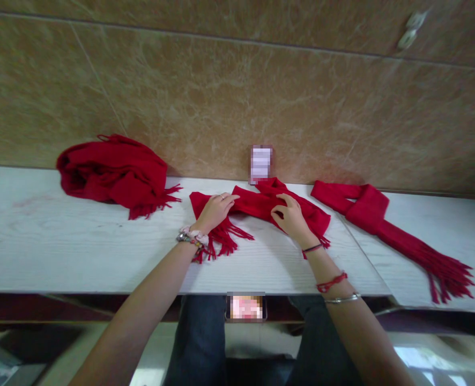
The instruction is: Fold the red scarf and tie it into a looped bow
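Observation:
A red fringed scarf lies in folds on the white tabletop between my hands. My left hand rests flat on its left part, fingers stretched out and pointing right, just above a tasselled end. Over the right part, my right hand bends its thumb and forefinger together in a pinch at the cloth, the other fingers curved. The fabric right at those fingertips is hard to make out. More tassels show beside my right wrist.
A bunched red scarf pile lies at the left. Another folded red scarf stretches to the right, fringe toward the front. A blurred upright card stands by the tan wall. Below the table edge, a phone shows above my lap.

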### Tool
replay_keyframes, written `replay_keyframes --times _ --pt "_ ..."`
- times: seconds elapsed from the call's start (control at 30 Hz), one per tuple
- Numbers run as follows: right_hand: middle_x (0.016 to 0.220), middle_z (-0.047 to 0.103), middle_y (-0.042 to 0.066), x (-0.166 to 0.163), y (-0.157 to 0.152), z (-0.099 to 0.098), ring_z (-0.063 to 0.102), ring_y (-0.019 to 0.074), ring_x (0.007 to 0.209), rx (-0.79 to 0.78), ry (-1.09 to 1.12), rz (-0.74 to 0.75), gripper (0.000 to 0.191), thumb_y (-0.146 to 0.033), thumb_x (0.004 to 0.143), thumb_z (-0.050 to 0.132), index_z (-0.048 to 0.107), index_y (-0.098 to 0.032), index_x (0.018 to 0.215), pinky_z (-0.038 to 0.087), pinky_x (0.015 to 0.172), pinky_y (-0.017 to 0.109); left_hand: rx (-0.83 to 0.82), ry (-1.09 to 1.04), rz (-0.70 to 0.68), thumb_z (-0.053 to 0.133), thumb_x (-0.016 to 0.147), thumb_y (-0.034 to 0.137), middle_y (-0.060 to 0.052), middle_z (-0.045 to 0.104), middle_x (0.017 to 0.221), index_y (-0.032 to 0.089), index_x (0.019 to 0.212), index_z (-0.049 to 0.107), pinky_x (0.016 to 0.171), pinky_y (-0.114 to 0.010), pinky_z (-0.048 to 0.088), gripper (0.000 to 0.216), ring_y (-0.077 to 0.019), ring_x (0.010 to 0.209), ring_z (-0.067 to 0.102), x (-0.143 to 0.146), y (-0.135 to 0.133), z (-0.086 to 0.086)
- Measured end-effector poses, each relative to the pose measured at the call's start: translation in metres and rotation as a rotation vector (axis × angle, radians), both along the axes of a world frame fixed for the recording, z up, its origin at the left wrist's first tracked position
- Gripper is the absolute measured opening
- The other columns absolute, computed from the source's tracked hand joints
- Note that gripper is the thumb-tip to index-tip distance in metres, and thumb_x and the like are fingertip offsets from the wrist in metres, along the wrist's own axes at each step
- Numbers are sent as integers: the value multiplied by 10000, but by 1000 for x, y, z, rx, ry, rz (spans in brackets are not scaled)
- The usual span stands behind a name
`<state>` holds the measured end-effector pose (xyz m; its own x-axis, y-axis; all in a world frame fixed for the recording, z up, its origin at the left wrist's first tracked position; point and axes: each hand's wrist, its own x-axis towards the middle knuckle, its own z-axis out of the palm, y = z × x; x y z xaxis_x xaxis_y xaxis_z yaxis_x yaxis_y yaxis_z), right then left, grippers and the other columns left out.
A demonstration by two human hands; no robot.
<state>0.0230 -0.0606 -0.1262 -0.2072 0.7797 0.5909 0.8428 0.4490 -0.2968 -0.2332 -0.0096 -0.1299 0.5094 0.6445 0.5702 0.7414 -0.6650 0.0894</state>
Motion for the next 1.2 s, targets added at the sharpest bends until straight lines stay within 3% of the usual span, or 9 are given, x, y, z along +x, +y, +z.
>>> replay_keyframes --times 0.17,0.33,0.5,0.57,0.73,0.97,1.2 --pt "1229 589 150 0 1 0 501 285 1188 36 29 -20 185 -176 822 542 718 -177 763 409 1012 488 12 -45 4 402 940 166 -95 662 1035 150 1145 607 870 -358 491 291 -203 944 629 1 -2 2" --pt "1216 601 132 -1 -2 0 507 287 1183 12 -37 -12 188 -158 807 547 715 -195 732 377 1032 525 -2 2 -34 422 923 160 -88 655 1047 167 1106 612 900 -378 477 264 -207 985 617 2 -7 5" --pt "1245 587 128 -3 -6 2 478 297 1217 -3 -47 -14 196 -157 806 549 726 -204 737 357 1039 553 -31 106 -166 603 852 284 -78 642 1050 173 1096 618 900 -370 469 268 -216 1001 601 9 -14 10" --pt "1260 578 129 -4 -7 3 462 301 1233 -11 -37 -9 201 -157 807 546 731 -203 744 344 1050 557 -44 159 -198 632 824 253 -80 649 1050 176 1091 626 902 -376 462 278 -220 1003 601 13 -16 10" --pt "1281 563 116 -5 -7 5 431 292 1269 16 14 29 185 -183 819 553 731 -211 776 330 1072 538 -31 175 -171 509 842 108 -76 677 1013 179 1068 639 898 -380 458 270 -210 975 618 17 -16 11" --pt "1238 579 141 -5 -5 2 478 291 1211 35 71 -19 205 -201 853 515 698 -192 763 331 1068 546 21 94 -134 484 888 148 -71 684 953 176 961 635 893 -372 457 170 -204 942 621 14 -15 13" --pt "1207 582 149 -6 -3 3 496 291 1173 6 62 -56 211 -184 864 481 680 -188 793 358 1046 517 70 99 -120 442 905 160 -61 650 884 187 873 641 843 -369 472 204 -197 863 601 14 -16 15"
